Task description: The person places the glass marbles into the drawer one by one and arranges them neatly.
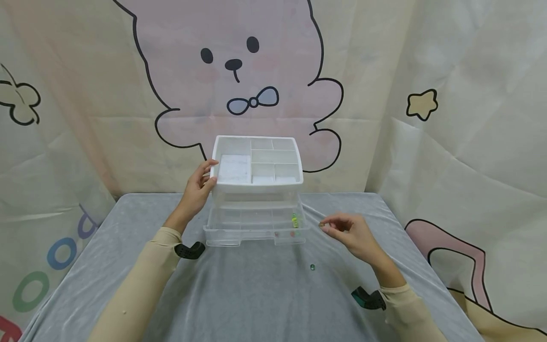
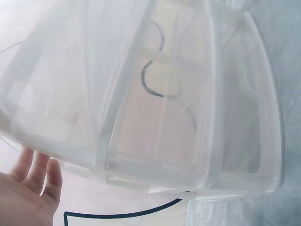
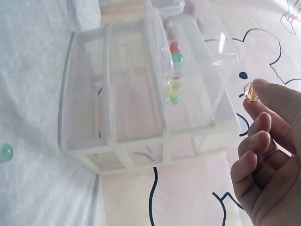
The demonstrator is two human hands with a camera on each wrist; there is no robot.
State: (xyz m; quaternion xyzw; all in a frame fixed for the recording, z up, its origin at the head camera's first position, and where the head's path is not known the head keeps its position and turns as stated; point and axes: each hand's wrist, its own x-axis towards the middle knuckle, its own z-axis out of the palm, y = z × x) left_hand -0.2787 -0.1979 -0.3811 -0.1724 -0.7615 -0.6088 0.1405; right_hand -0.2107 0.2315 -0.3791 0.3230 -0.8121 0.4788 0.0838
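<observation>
A white plastic drawer box (image 1: 256, 184) with a divided tray top stands toward the far side of the table. My left hand (image 1: 196, 192) holds the left edge of its top; in the left wrist view, some fingers (image 2: 40, 172) lie against its side. A clear upper drawer (image 1: 239, 236) is pulled out toward me. Several green, yellow and red marbles (image 3: 175, 59) lie along one side of it. To the drawer's right, my right hand (image 1: 352, 235) pinches an amber, clear marble (image 3: 250, 92) between thumb and forefinger, apart from the box.
One green marble (image 1: 312, 267) lies loose on the grey cloth-covered table (image 1: 248, 294), in front of the box and to the right. Printed cloth (image 1: 363, 61) hangs behind the table and along both sides.
</observation>
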